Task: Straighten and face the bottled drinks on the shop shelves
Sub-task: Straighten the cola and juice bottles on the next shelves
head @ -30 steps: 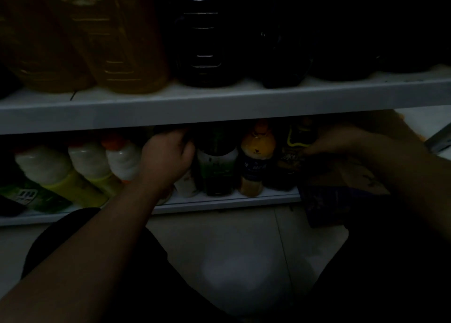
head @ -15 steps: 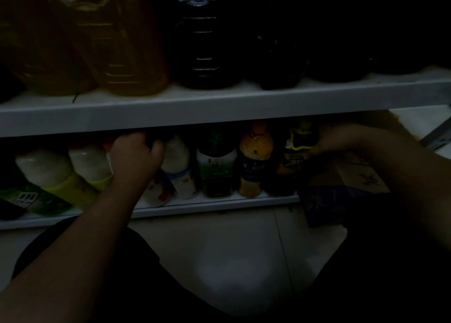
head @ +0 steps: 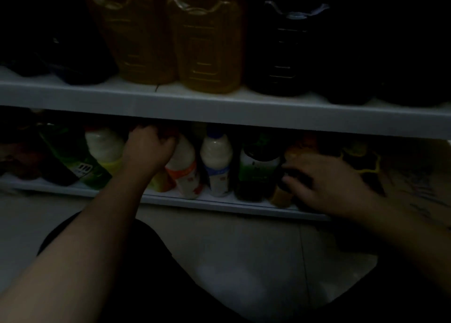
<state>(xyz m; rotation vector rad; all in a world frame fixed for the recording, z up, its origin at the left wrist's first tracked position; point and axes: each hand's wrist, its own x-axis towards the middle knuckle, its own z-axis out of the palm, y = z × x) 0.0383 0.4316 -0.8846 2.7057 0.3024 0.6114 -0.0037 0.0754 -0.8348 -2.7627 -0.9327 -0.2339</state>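
The scene is very dim. On the bottom shelf (head: pixel 234 206) stands a row of drink bottles. My left hand (head: pixel 148 149) is closed around the top of a white bottle with an orange label (head: pixel 185 171), which leans to the left. Beside it stand a white bottle with a blue label (head: pixel 217 166) and a dark bottle with a green label (head: pixel 256 171), both upright. My right hand (head: pixel 324 183) wraps its fingers around an orange-juice bottle (head: pixel 283 195) and hides most of it. A white bottle with a yellow-green label (head: pixel 105 149) leans further left.
A green packet (head: pixel 73 156) lies tilted at the shelf's left end. A yellow-and-black bottle (head: pixel 361 161) stands right of my right hand. The upper shelf (head: pixel 219 107) carries large amber oil jugs (head: pixel 207 46) and dark jugs (head: pixel 288 51). Pale floor tiles (head: pixel 244 261) lie below.
The view has shifted left. My left hand stays on the leaning orange-label bottle's top. My right hand has left the yellow-and-black bottle and moved left onto the orange-juice bottle.
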